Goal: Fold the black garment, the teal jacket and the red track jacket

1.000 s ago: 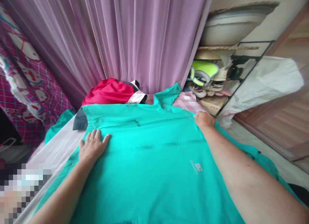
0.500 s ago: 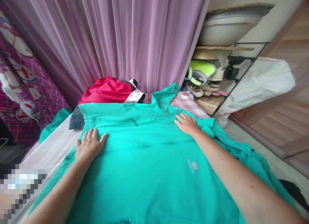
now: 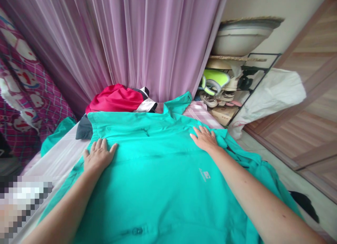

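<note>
The left hand's fingers (image 3: 99, 145) lie straight and a little spread, pressed flat on the shirt (image 3: 158, 180) and gripping nothing. They point to twelve o'clock. The left hand (image 3: 98, 157) rests near the shirt's left edge, with the thumb out toward two o'clock. The right hand's fingers (image 3: 200, 131) are also stretched out flat on the cloth, pointing to about eleven o'clock and holding nothing. The right hand (image 3: 205, 140) sits near the shirt's far right corner, beside a bunched fold at its three o'clock.

The teal shirt is spread over the bed between and under both forearms and fills the middle and lower part of the view. A small white logo (image 3: 204, 173) shows at five o'clock from the right hand, and a button (image 3: 136, 231) lies near the bottom edge. At nine o'clock from the left hand is the pale sheet (image 3: 59, 159).

A red garment (image 3: 116, 98) is heaped at twelve o'clock beyond the shirt, with a dark cloth (image 3: 83, 130) at its seven o'clock. A pink checked cloth (image 3: 201, 112) lies just past the right hand. The purple curtain (image 3: 147, 44) hangs behind. At two o'clock stand a shoe rack (image 3: 231, 87), a basin (image 3: 239, 35) on top of it and a white bag (image 3: 271, 93) against it.
</note>
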Tool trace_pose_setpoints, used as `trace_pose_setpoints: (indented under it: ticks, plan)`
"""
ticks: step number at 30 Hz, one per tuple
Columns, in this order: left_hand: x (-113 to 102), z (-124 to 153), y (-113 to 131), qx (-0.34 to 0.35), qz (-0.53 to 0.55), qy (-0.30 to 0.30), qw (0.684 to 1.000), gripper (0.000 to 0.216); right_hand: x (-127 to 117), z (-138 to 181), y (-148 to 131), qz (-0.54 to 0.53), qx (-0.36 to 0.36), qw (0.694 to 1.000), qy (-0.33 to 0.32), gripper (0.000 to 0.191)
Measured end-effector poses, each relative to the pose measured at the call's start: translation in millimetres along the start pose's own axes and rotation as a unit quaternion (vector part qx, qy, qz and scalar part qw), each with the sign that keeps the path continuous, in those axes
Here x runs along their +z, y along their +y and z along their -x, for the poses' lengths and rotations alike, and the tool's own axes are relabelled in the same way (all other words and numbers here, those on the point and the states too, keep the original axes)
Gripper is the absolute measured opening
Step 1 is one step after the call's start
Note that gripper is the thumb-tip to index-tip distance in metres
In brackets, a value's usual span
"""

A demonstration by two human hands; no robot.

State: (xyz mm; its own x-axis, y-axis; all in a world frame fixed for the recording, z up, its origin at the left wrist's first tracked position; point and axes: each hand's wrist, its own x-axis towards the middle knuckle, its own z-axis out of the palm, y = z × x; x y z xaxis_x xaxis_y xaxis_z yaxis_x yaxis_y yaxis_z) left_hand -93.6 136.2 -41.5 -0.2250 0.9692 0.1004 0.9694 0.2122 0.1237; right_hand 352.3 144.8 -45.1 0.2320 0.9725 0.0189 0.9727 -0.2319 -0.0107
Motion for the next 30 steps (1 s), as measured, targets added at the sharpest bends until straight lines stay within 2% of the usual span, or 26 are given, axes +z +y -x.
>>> trace_pose_setpoints:
  ticks: [3,6,8,11,13,14,16,19,23,27,30]
  plan:
    - [-1.5,0.4,0.7,-0.002,0.001,-0.003,1.000,0.082,-3.8,1.3,3.3,-0.007,0.018,0.999,-0.044,0.066]
    - [-2.4,1.1,0.9,0.002,0.008,0.000,1.000,0.081,-14.9,15.0,-11.1,-0.019,0.014,0.999,-0.045,0.064]
    - [-2.4,1.7,0.6,0.006,0.013,0.005,1.000,0.080,-20.6,41.2,-26.6,-0.032,-0.015,0.999,-0.035,0.062]
    - [-2.1,2.0,-0.5,0.019,0.023,0.021,0.999,0.078,-18.6,97.4,-38.5,-0.045,-0.109,0.993,-0.032,0.059]
    - [-2.7,1.7,-1.4,0.023,0.034,0.028,0.999,0.076,-11.2,130.9,-29.9,-0.041,-0.150,0.987,-0.040,0.058]
    - [-3.6,1.5,-1.8,0.024,0.041,0.029,0.998,0.074,-6.9,143.1,-20.9,-0.032,-0.141,0.989,-0.042,0.058]
    - [-7.1,1.8,-2.5,0.025,0.056,0.027,0.998,0.071,0.3,156.9,1.4,-0.007,-0.087,0.996,-0.030,0.057]
    - [-15.6,8.6,-3.4,0.047,0.063,0.048,0.996,0.067,4.9,158.7,26.4,0.018,-0.021,1.000,-0.002,0.057]
    - [-23.9,42.3,-6.6,0.128,0.027,0.070,0.989,0.061,4.1,155.5,28.7,0.009,-0.018,1.000,0.010,0.056]
    - [-22.8,102.7,-20.5,0.198,0.008,0.043,0.979,0.059,1.6,157.2,26.8,0.004,-0.025,0.999,0.021,0.054]
    - [-21.5,146.7,-37.9,0.221,0.001,0.027,0.975,0.058,-5.2,158.9,23.7,0.004,-0.010,1.000,0.008,0.054]
